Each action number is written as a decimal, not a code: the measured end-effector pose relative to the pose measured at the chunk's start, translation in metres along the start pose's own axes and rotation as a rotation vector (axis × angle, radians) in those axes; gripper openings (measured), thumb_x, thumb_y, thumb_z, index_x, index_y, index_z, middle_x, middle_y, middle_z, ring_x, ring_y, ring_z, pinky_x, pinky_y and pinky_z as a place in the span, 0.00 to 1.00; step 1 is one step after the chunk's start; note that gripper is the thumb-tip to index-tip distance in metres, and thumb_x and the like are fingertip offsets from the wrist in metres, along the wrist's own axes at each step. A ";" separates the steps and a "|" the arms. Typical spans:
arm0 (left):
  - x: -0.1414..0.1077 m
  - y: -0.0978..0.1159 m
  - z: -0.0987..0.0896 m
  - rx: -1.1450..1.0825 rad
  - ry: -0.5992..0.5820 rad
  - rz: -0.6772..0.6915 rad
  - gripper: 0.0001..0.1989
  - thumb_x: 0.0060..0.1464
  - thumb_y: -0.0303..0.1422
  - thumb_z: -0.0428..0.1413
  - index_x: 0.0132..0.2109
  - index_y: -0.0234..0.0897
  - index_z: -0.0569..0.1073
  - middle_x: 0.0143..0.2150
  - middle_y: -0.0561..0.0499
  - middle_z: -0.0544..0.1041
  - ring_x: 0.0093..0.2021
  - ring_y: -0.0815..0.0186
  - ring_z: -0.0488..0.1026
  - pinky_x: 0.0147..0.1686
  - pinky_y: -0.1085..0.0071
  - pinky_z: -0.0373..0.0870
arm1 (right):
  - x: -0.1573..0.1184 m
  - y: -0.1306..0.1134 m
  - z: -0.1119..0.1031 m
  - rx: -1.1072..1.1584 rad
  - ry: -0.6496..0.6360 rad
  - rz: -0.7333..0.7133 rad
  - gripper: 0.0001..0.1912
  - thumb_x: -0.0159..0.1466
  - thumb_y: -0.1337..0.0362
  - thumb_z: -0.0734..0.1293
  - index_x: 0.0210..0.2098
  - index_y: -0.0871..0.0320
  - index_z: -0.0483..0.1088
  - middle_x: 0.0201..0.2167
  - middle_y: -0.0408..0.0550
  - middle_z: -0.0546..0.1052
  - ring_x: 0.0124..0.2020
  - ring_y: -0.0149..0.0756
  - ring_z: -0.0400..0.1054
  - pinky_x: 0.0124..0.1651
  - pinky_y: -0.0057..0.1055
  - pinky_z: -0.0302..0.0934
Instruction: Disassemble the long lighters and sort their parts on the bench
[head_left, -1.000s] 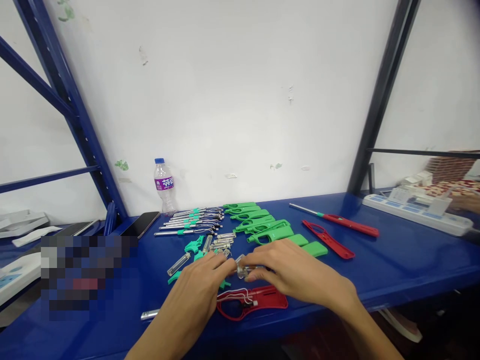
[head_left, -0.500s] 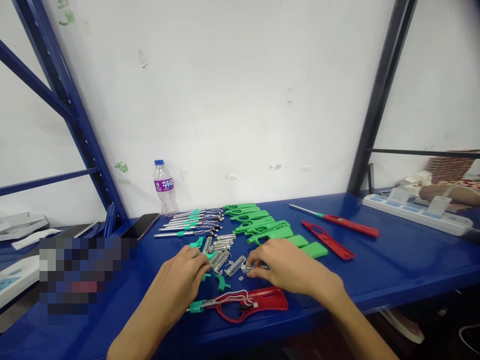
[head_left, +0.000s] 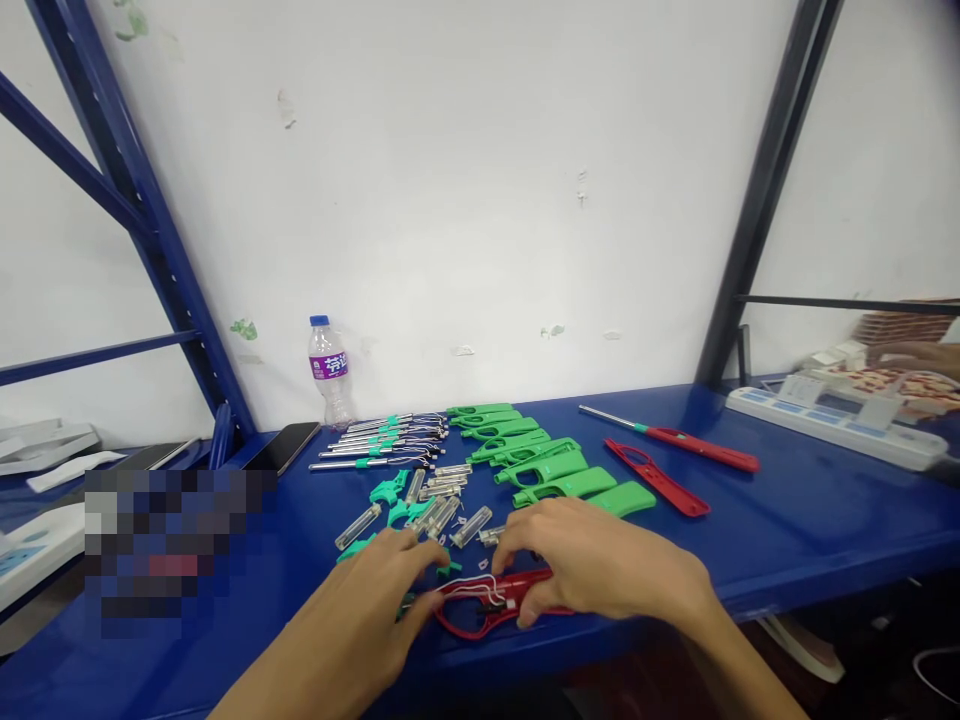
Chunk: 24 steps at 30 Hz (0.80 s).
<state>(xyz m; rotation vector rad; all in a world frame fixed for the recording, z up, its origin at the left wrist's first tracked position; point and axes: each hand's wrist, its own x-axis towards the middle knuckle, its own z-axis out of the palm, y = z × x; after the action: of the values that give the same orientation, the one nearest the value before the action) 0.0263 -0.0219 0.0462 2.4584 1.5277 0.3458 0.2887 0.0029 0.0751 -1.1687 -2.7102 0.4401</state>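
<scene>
At the table's front edge lies a red lighter shell half (head_left: 463, 632), with white wires (head_left: 480, 583) and a small black and white part inside. My left hand (head_left: 386, 590) curls over its left end, thumb and forefinger at the rim; the green collar there is mostly hidden. My right hand (head_left: 592, 560) covers the right end, thumb on the near side and fingers on the far side. Just beyond the hands are several clear fuel tanks (head_left: 472, 526), teal triggers (head_left: 389, 487) and tiny loose pieces (head_left: 484, 564). One clear tank (head_left: 358, 527) lies apart on the left.
Behind are rows of metal lighter tubes with wires (head_left: 375, 463) and green shell halves (head_left: 544, 467). A red lighter (head_left: 705, 450) and another red shell half (head_left: 660, 482) lie right. A bottle (head_left: 328, 375), phone (head_left: 285, 448) and power strip (head_left: 832, 425) stand around; another person's hand shows far right.
My right hand has let go of a clear fuel tank among the others and moved down onto the red shell half. My left hand has come from the small parts to its left end.
</scene>
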 end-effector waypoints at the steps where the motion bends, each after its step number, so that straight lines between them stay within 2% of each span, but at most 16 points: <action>1: -0.002 -0.001 0.002 -0.010 -0.033 -0.014 0.17 0.64 0.31 0.55 0.58 0.51 0.73 0.56 0.50 0.77 0.56 0.57 0.74 0.55 0.60 0.69 | 0.001 0.000 0.001 -0.009 -0.006 0.010 0.16 0.61 0.54 0.79 0.46 0.50 0.81 0.43 0.45 0.82 0.47 0.48 0.73 0.42 0.32 0.60; 3: -0.004 -0.004 0.005 -0.013 -0.073 -0.027 0.21 0.60 0.25 0.56 0.57 0.52 0.73 0.56 0.52 0.77 0.55 0.58 0.74 0.54 0.61 0.69 | 0.002 0.001 0.002 -0.016 -0.017 0.031 0.15 0.59 0.56 0.81 0.44 0.51 0.81 0.41 0.44 0.81 0.46 0.47 0.73 0.40 0.31 0.59; 8: 0.002 -0.005 0.004 0.019 -0.067 0.004 0.13 0.61 0.22 0.52 0.43 0.47 0.75 0.44 0.55 0.79 0.43 0.62 0.77 0.43 0.68 0.69 | 0.001 0.000 0.001 -0.005 -0.024 0.056 0.13 0.60 0.57 0.80 0.42 0.52 0.80 0.40 0.43 0.81 0.44 0.46 0.73 0.38 0.31 0.57; 15: 0.011 -0.003 -0.001 0.122 -0.154 -0.022 0.15 0.59 0.22 0.54 0.44 0.45 0.80 0.44 0.50 0.80 0.46 0.61 0.79 0.44 0.70 0.71 | 0.001 0.000 0.000 0.019 -0.040 0.081 0.14 0.59 0.58 0.81 0.42 0.52 0.80 0.40 0.43 0.81 0.45 0.45 0.73 0.37 0.31 0.55; 18: 0.007 0.002 -0.004 0.121 -0.099 0.008 0.17 0.61 0.22 0.51 0.44 0.46 0.81 0.45 0.49 0.79 0.44 0.62 0.79 0.43 0.71 0.71 | 0.001 0.000 0.000 0.018 -0.047 0.091 0.14 0.59 0.57 0.81 0.42 0.52 0.80 0.40 0.42 0.81 0.45 0.44 0.72 0.36 0.31 0.55; 24: -0.003 0.013 -0.015 0.047 0.104 0.066 0.17 0.68 0.29 0.44 0.47 0.46 0.77 0.46 0.49 0.78 0.41 0.63 0.77 0.44 0.70 0.71 | 0.001 -0.001 0.000 0.061 -0.062 0.116 0.14 0.59 0.59 0.81 0.42 0.52 0.81 0.40 0.42 0.80 0.46 0.44 0.72 0.37 0.30 0.55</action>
<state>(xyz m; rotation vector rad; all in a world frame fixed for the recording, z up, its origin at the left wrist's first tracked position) 0.0307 -0.0292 0.0642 2.5691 1.5142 0.4615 0.2879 0.0029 0.0754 -1.3215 -2.6687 0.5794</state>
